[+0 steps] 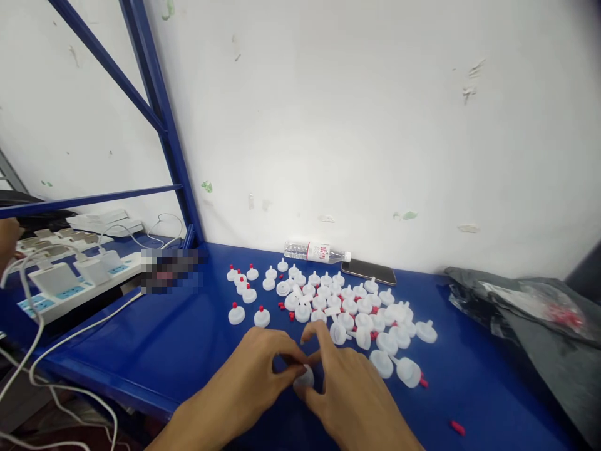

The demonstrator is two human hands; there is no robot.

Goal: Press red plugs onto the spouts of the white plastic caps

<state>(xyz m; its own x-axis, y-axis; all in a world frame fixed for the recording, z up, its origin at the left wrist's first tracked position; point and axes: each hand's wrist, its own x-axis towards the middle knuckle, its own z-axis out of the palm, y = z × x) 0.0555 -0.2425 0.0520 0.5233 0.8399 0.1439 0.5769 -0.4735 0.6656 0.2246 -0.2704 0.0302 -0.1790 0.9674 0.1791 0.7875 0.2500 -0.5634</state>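
Close to me, low in the middle, a white plastic nozzle cap (306, 378) is held between my two hands. My left hand (263, 357) pinches thumb and forefinger at its top; those fingers hide the tip, so I cannot tell if a red tip cover is on it. My right hand (338, 369) curls around the cap's right side, thumb below. Just beyond my hands lies a pile of white nozzle caps (350, 305) with small red tip covers (292, 316) among them. Left of the pile stand several caps with red tips (261, 316). A loose red tip cover (457, 428) lies at lower right.
A clear bottle (317, 252) lies along the wall beside a phone (369, 271). Grey plastic bags (530, 332) cover the right of the blue table (188, 332). At left are a power strip (84, 288), white cables and a blue metal frame (164, 119). Another person's hand (7, 241) shows at the left edge.
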